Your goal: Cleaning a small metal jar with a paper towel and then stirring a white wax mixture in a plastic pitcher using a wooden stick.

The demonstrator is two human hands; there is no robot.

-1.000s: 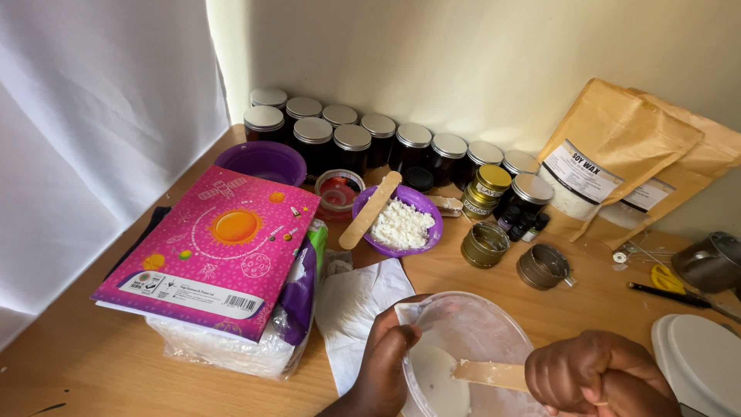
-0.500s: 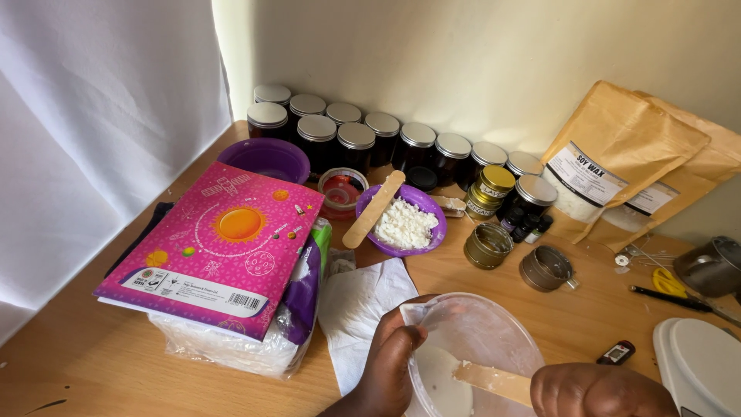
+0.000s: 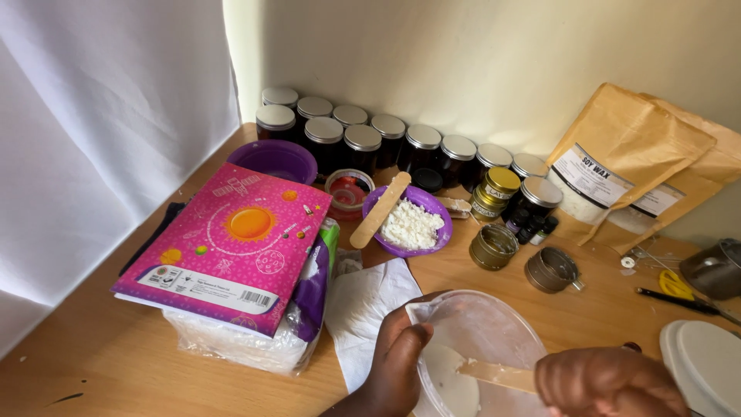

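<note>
My left hand grips the left rim of a clear plastic bowl at the bottom of the view. White liquid pools in the bowl's lower left. My right hand is closed on a flat wooden stick, whose tip reaches into the bowl next to the white liquid. A white paper towel lies under the bowl's left side.
A pink book lies on a plastic bag at left. Behind are a purple bowl of white flakes with a wooden stick, a row of dark lidded jars, small tins, brown pouches, a white lid.
The view has shifted a little, so everything sits slightly right and lower. My right hand and the stick have edged a little, with the tip still in the bowl.
</note>
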